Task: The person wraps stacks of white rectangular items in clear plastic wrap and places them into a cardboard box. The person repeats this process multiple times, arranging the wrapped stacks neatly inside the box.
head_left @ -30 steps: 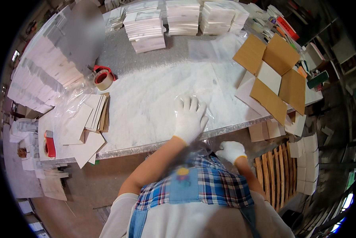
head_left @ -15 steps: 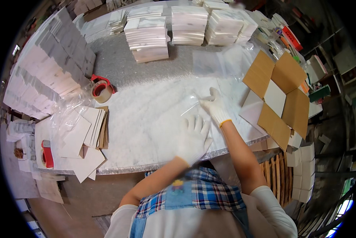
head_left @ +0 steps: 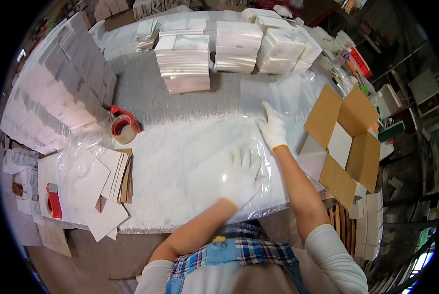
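Observation:
Both my hands wear white gloves. My left hand (head_left: 240, 177) lies flat with fingers spread on a clear plastic sheet (head_left: 278, 100) near the table's front edge. My right hand (head_left: 272, 127) is stretched farther out and presses flat on the same sheet, fingers apart. The sheet lies over a white foam-covered table top (head_left: 180, 157). Neither hand grips anything.
An open cardboard box (head_left: 346, 142) sits at the right. Stacks of white marble tiles (head_left: 185, 61) stand at the back, grey tiles (head_left: 53, 105) at the left. A tape roll in a red dispenser (head_left: 122, 126) and flat white cartons (head_left: 102, 181) lie front left.
My right hand came up from below the table edge and reached forward onto the plastic sheet. My left hand slid back toward the front edge.

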`<move>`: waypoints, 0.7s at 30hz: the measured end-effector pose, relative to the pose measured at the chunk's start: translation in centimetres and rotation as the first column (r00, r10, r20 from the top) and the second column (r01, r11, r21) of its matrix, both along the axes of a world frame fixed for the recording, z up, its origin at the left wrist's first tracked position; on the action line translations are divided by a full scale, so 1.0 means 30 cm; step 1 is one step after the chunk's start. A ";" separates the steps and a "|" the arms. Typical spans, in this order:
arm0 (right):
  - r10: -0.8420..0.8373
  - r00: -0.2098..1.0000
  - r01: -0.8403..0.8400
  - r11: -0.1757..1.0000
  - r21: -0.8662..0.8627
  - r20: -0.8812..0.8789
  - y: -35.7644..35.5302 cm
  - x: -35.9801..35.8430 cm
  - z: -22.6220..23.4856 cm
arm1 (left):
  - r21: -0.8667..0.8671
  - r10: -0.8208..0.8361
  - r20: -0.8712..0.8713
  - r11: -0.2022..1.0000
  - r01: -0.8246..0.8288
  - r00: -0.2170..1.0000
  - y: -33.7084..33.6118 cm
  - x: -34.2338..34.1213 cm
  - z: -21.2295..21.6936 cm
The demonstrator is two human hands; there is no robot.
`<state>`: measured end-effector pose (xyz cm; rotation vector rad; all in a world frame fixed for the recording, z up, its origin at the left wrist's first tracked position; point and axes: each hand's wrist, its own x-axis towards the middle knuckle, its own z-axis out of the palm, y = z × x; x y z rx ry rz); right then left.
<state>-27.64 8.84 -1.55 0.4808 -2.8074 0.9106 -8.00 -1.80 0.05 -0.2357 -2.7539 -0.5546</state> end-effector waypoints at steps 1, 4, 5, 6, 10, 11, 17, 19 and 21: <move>-0.050 0.998 0.051 0.998 0.036 -0.033 -0.018 -0.024 0.018 | 0.001 0.000 -0.002 1.000 0.000 1.000 -0.001 -0.003 -0.002; -0.139 0.980 0.149 0.987 0.062 -0.145 -0.113 -0.096 0.101 | 0.014 -0.003 0.003 1.000 0.003 1.000 0.002 -0.003 -0.012; -0.132 0.975 0.138 0.990 0.026 -0.179 -0.166 -0.123 0.141 | 0.027 -0.005 0.020 1.000 0.005 1.000 0.000 -0.003 -0.015; -0.130 0.969 0.131 0.991 -0.007 -0.211 -0.207 -0.149 0.178 | 0.042 -0.014 0.038 0.999 0.012 0.999 -0.002 -0.004 -0.015; -0.180 0.922 0.223 0.971 0.089 -0.344 -0.398 -0.334 0.354 | 0.053 -0.023 0.089 0.998 0.018 0.996 -0.016 -0.012 -0.003; -0.181 0.918 0.228 0.969 0.097 -0.352 -0.436 -0.389 0.406 | 0.058 -0.024 0.100 0.998 0.018 0.995 -0.014 -0.014 -0.006; 0.196 0.943 -0.026 0.850 0.525 -0.269 -0.534 -0.771 0.604 | 0.075 -0.038 0.111 0.997 0.030 0.993 -0.027 -0.018 0.006; 0.322 0.933 -0.162 0.776 0.610 -0.161 -0.535 -0.880 0.632 | 0.098 -0.048 0.124 0.994 0.036 0.991 -0.027 -0.021 0.018; 0.353 0.936 -0.275 0.725 0.631 0.002 -0.543 -0.931 0.658 | 0.105 -0.043 0.141 0.994 0.029 0.989 -0.031 -0.015 0.036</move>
